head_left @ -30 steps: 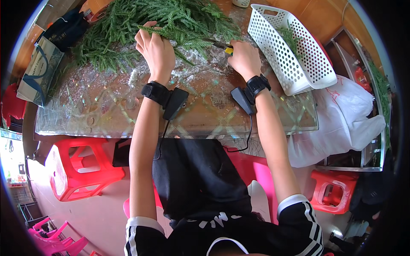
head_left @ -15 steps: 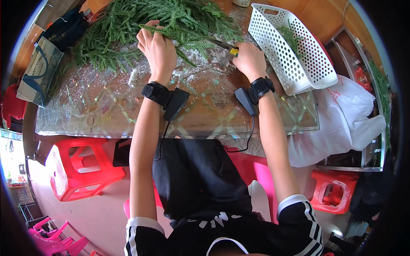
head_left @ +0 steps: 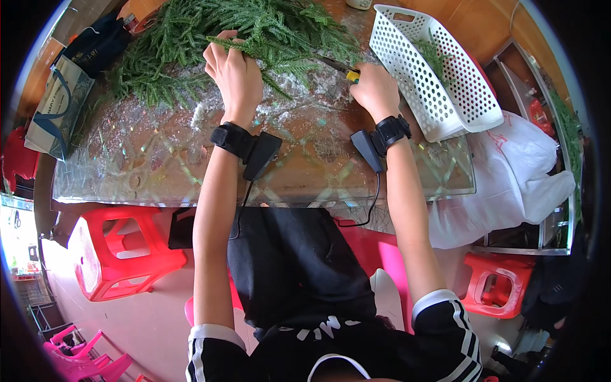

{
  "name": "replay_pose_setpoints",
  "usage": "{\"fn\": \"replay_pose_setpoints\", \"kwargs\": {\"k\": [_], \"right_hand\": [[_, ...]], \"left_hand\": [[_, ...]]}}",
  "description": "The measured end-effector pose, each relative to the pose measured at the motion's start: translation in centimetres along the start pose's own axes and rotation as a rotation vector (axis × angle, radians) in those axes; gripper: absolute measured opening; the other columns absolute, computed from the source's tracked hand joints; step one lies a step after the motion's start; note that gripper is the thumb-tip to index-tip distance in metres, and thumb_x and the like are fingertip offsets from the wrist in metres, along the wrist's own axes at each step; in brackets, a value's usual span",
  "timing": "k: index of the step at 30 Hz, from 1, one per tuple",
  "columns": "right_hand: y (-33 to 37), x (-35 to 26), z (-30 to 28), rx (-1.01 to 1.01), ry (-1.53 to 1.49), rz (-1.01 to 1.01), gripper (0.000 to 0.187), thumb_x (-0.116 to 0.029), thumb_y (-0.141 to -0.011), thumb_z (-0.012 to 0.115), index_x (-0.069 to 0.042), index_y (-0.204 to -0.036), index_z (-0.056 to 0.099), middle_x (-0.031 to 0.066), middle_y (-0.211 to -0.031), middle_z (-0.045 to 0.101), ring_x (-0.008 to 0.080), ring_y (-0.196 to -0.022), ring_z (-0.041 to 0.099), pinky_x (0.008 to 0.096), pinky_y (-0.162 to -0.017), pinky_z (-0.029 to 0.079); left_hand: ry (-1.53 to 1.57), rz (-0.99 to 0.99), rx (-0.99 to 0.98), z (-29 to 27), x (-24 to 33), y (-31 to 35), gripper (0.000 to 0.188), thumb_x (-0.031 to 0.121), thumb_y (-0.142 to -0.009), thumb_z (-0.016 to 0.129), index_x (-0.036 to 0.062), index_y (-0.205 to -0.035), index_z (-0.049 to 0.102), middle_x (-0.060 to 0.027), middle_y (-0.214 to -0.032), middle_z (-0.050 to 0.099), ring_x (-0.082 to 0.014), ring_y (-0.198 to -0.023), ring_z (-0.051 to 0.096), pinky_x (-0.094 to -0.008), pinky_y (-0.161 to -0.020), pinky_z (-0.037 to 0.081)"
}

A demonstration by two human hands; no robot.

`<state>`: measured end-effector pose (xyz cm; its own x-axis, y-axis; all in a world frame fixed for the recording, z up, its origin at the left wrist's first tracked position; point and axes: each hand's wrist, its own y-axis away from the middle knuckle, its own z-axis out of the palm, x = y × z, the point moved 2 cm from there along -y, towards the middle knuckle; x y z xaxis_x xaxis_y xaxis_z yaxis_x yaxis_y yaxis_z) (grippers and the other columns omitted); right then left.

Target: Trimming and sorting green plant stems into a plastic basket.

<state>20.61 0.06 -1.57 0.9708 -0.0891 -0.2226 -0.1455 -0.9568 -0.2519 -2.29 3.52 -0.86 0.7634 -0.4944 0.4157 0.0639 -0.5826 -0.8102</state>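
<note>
My left hand is closed on a green artificial pine sprig, its needled end pointing right. Yellow-handled pliers or cutters are gripped in my right hand. Their dark jaws point left, toward the tip of the sprig; whether they touch it I cannot tell. Behind my hands lies a large heap of green pine branches. White flakes and crumbs are scattered under the sprig on the glass-topped table.
A white perforated basket with a few green sprigs inside stands right of my right hand. White plastic bags bulge at the table's right edge. A paper bag stands at the left. Red stools are on the floor.
My right hand and the yellow-handled tool have shifted slightly to the right. My left hand and the sprig have hardly moved.
</note>
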Motion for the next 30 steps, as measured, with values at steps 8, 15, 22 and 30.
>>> {"fn": "replay_pose_setpoints", "kwargs": {"k": [8,15,22,30], "right_hand": [[-0.2,0.1,1.0,0.194,0.047,-0.027,0.035,-0.008,-0.069,0.059,-0.004,-0.104,0.057,0.0161,-0.095,0.061,0.037,-0.086,0.06,0.0428,-0.073,0.048],[-0.4,-0.4,-0.2,0.185,-0.132,0.097,0.022,-0.006,-0.069,0.061,0.001,-0.089,0.055,0.0159,-0.095,0.058,0.037,-0.085,0.058,0.0414,-0.07,0.047],[-0.5,0.0,-0.5,0.495,-0.095,-0.006,0.016,-0.009,-0.067,0.066,0.001,-0.075,0.057,0.0142,-0.085,0.057,0.0334,-0.077,0.058,0.0412,-0.068,0.046],[-0.2,-0.7,-1.5,0.549,-0.305,-0.142,0.016,-0.006,-0.066,0.066,0.001,-0.073,0.053,0.0121,-0.08,0.055,0.0309,-0.071,0.057,0.0392,-0.064,0.045]], "left_hand": [[-0.012,0.006,-0.015,0.0,0.1,0.0,0.012,0.001,-0.074,0.051,-0.0035,-0.083,0.058,-0.0095,-0.123,0.043,-0.0307,-0.111,0.033,-0.0432,-0.094,0.025],[-0.006,-0.001,-0.017,-0.1,0.2,-0.1,0.01,0.001,-0.074,0.05,-0.0043,-0.078,0.058,-0.0098,-0.124,0.043,-0.031,-0.111,0.033,-0.0435,-0.093,0.026],[0.006,0.012,-0.015,-0.1,0.3,-0.1,0.009,0.002,-0.073,0.051,-0.0052,-0.072,0.056,-0.011,-0.125,0.042,-0.0319,-0.111,0.033,-0.0439,-0.093,0.026],[-0.062,-0.016,-0.055,-0.1,0.0,0.0,0.013,0.006,-0.075,0.052,-0.0051,-0.076,0.058,-0.013,-0.123,0.042,-0.033,-0.113,0.033,-0.0462,-0.094,0.026]]}}
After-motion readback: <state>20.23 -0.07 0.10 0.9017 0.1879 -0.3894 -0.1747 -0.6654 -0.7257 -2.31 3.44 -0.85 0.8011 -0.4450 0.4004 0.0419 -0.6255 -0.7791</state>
